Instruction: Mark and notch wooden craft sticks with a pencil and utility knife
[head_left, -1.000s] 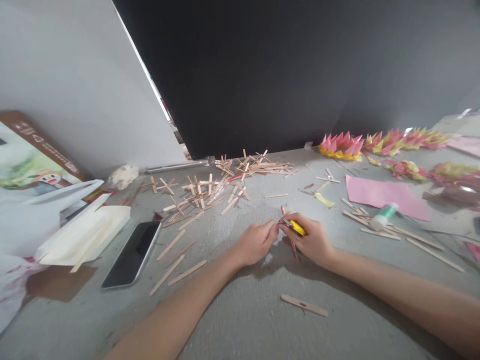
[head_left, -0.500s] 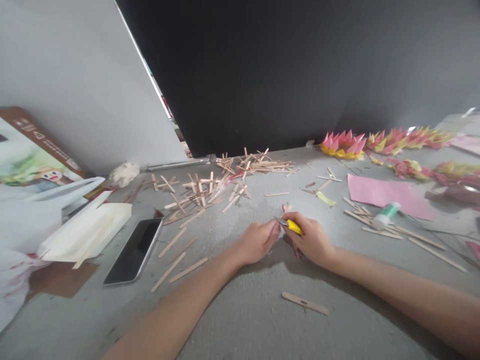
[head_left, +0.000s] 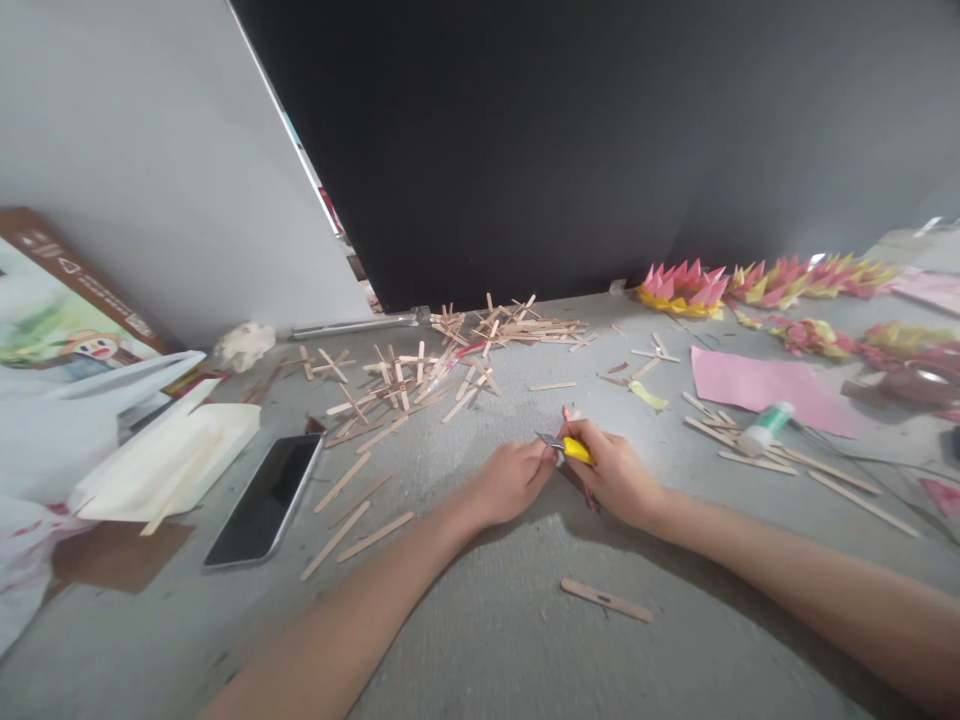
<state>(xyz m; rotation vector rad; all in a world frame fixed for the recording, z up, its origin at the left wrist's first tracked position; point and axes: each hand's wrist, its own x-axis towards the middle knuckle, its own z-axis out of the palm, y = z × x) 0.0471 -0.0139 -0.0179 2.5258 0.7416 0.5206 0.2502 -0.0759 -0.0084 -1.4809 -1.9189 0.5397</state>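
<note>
My right hand (head_left: pixel 619 473) is closed around a yellow utility knife (head_left: pixel 577 451), its metal blade out and pointing left. My left hand (head_left: pixel 514 483) is closed, thumb and fingers pressed together right beside the blade. Anything between those fingers is hidden. A thin reddish strip (head_left: pixel 567 412) shows beyond the right hand's fingers, and a similar reddish end (head_left: pixel 591 500) appears below them; I cannot tell whether the hand grips it. Closer to me, a flat wooden craft stick (head_left: pixel 607 600) with a dark mark lies on the grey surface (head_left: pixel 480 620).
A heap of craft sticks (head_left: pixel 401 380) spreads beyond my hands. Left lie a phone (head_left: pixel 264 500), a pale open tray (head_left: pixel 169 465) and a plastic bag (head_left: pixel 60 420). Right are a glue stick (head_left: pixel 765 429), pink paper (head_left: pixel 769 388) and folded-paper pieces (head_left: pixel 682 290). A black panel (head_left: pixel 525 150) rises behind.
The knife blade has slid a little left across the tip of my left thumb, and my right hand has shifted slightly left with it. The other things lie as before.
</note>
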